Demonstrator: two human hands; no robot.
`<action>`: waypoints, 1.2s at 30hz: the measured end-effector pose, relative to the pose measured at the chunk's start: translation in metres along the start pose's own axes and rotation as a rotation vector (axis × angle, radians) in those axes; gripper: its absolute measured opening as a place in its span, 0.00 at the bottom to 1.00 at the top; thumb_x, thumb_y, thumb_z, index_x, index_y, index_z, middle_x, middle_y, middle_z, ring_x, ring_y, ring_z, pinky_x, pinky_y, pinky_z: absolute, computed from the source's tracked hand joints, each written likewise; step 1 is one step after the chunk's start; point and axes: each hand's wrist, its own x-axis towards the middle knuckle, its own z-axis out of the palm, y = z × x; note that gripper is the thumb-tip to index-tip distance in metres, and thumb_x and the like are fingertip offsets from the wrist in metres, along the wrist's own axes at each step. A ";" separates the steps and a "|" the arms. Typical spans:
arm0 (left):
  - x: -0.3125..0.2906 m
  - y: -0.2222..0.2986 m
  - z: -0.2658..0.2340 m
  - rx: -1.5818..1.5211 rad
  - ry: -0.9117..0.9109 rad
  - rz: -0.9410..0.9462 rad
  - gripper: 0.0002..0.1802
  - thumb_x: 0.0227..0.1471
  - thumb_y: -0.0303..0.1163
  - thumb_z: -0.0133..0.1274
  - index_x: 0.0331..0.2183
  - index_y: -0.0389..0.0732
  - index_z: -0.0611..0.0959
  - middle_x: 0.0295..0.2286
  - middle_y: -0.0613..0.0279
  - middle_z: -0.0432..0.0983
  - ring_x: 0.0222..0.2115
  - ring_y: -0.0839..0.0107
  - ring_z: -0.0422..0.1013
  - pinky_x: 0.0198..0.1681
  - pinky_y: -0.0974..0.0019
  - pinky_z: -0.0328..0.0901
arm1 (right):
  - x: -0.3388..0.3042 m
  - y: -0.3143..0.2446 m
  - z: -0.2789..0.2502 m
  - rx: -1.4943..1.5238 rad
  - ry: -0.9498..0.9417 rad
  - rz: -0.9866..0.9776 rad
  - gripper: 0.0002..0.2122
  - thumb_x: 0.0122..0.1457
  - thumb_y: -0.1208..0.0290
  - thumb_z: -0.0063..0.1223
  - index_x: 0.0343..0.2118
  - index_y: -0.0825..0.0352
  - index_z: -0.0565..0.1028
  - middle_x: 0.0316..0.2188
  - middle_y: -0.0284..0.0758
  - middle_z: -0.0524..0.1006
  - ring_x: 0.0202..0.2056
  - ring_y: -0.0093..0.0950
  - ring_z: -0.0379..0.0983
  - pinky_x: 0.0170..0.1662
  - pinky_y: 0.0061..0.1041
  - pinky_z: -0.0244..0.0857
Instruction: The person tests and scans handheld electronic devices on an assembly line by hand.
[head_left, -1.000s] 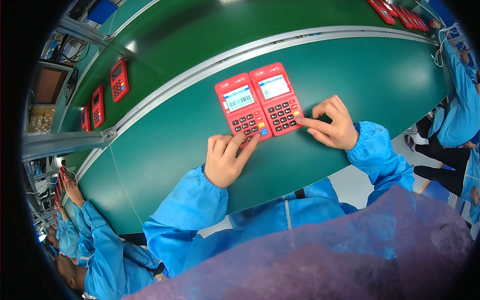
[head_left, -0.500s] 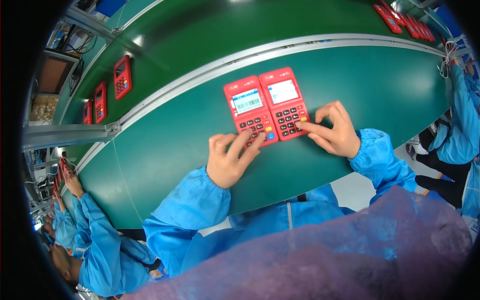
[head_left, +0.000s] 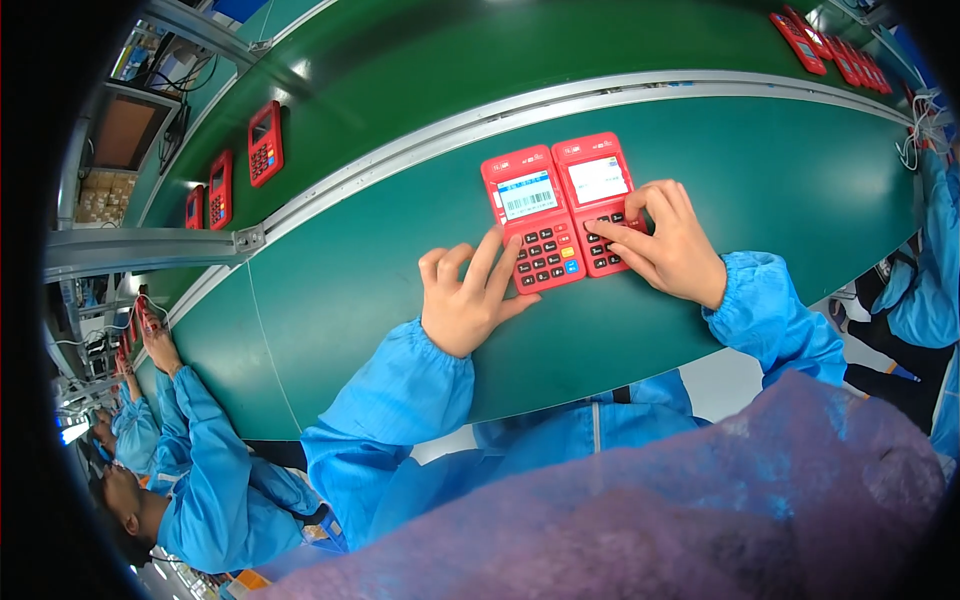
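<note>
Terminals [head_left: 545, 258], both red, are lying side by side on the green table [head_left: 760, 180], screens [head_left: 528, 196] glowing. Left hand [head_left: 467, 295] is resting at the left edge of the left terminal [head_left: 512, 165], fingers spreading apart, thumb sitting near its lower part. Right hand [head_left: 675, 250] is hovering over the right terminal [head_left: 600, 184], index finger pointing onto its keypad [head_left: 600, 262], thumb standing apart; whether it's pressing a key isn't showing clearly.
</note>
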 end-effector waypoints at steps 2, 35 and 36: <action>0.001 0.003 -0.004 -0.055 0.007 -0.019 0.33 0.33 0.52 0.61 0.44 0.50 0.78 0.45 0.62 0.63 0.37 0.65 0.58 0.42 0.60 0.55 | -0.004 0.004 -0.005 0.060 0.083 -0.005 0.15 0.48 0.71 0.56 0.42 0.59 0.76 0.29 0.33 0.63 0.35 0.31 0.60 0.40 0.30 0.57; 0.017 -0.005 0.008 -0.223 -0.049 0.052 0.36 0.29 0.47 0.65 0.46 0.52 0.76 0.47 0.60 0.61 0.42 0.61 0.58 0.45 0.52 0.55 | -0.013 0.010 -0.005 -0.102 0.079 0.011 0.14 0.49 0.70 0.56 0.40 0.60 0.76 0.30 0.33 0.65 0.36 0.30 0.61 0.39 0.29 0.59; 0.017 -0.007 0.008 -0.236 -0.054 0.040 0.36 0.29 0.47 0.65 0.46 0.52 0.76 0.47 0.60 0.61 0.43 0.61 0.58 0.45 0.52 0.54 | -0.012 0.010 -0.004 -0.100 0.081 0.011 0.14 0.49 0.70 0.56 0.40 0.60 0.76 0.30 0.33 0.65 0.36 0.30 0.61 0.39 0.29 0.59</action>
